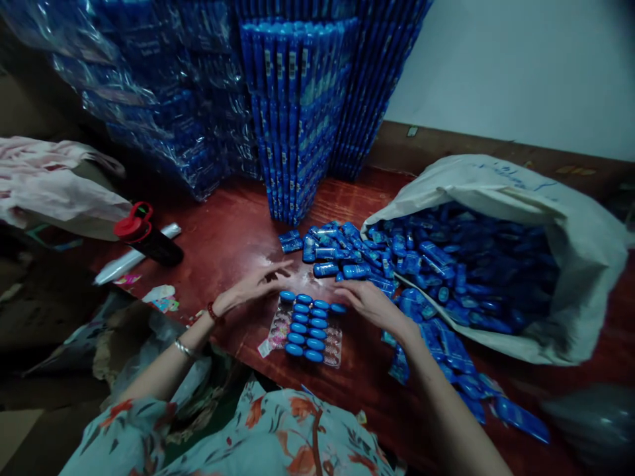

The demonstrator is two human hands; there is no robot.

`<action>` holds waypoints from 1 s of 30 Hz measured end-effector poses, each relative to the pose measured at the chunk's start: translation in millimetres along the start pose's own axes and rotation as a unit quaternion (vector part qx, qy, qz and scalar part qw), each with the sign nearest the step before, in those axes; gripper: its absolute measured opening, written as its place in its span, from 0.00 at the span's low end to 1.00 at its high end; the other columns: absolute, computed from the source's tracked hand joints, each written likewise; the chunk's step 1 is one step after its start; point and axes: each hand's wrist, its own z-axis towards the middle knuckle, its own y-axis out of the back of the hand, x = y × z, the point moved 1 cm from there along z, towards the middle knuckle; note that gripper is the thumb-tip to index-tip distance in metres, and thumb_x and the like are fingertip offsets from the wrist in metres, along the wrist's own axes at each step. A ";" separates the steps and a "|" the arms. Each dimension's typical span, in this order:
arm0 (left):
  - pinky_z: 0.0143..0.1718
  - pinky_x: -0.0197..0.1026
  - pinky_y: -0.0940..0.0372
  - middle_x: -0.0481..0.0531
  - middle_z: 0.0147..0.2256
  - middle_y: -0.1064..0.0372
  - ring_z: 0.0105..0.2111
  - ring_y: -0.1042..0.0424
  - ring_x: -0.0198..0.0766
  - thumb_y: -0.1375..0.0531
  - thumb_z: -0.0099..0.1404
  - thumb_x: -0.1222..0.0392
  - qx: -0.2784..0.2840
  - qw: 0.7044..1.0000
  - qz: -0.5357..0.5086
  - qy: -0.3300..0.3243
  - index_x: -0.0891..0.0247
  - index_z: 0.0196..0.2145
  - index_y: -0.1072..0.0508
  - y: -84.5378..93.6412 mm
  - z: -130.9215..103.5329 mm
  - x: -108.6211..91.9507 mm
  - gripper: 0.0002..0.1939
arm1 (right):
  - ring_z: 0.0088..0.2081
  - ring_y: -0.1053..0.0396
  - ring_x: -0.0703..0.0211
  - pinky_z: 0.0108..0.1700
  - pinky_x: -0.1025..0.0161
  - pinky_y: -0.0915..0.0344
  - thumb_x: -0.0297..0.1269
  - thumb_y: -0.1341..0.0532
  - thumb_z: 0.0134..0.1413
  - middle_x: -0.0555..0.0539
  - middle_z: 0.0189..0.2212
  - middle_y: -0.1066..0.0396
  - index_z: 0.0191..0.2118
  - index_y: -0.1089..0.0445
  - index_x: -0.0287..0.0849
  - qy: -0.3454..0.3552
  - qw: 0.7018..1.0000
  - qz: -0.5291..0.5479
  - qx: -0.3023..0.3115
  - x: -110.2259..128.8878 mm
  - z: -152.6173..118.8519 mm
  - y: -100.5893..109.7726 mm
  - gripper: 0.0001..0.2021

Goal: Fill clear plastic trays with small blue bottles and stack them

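Observation:
My left hand (260,283) reaches in above the left side of a clear plastic tray (333,345), fingers stretched and apart, holding nothing. My right hand (370,303) is at the tray's upper right, fingers extended, its tips beside a small blue oval container (338,309); I cannot make out whether they touch it. Two middle columns of the tray hold several blue oval containers (312,356). One more container (286,296) sits at the top of the left column, just below my left fingers. The lower cells of both outer columns show bare plastic.
Loose blue wrapped containers (342,251) spill from a white sack (496,192) on the right. Tall stacks of blue packs (297,132) stand behind. On the left are a black bottle with a red lid (153,238), a plastic roll (133,258) and pink cloth (54,172).

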 end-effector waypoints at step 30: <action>0.38 0.41 0.32 0.51 0.34 0.28 0.35 0.28 0.37 0.44 0.62 0.56 -0.251 0.951 -0.075 0.164 0.63 0.38 0.31 -61.2 -84.3 -10.9 0.09 | 0.42 0.32 0.55 0.45 0.56 0.35 0.39 0.48 0.60 0.44 0.39 0.29 0.45 0.33 0.45 -0.086 0.945 0.189 -0.253 14.0 -72.4 -79.7 0.11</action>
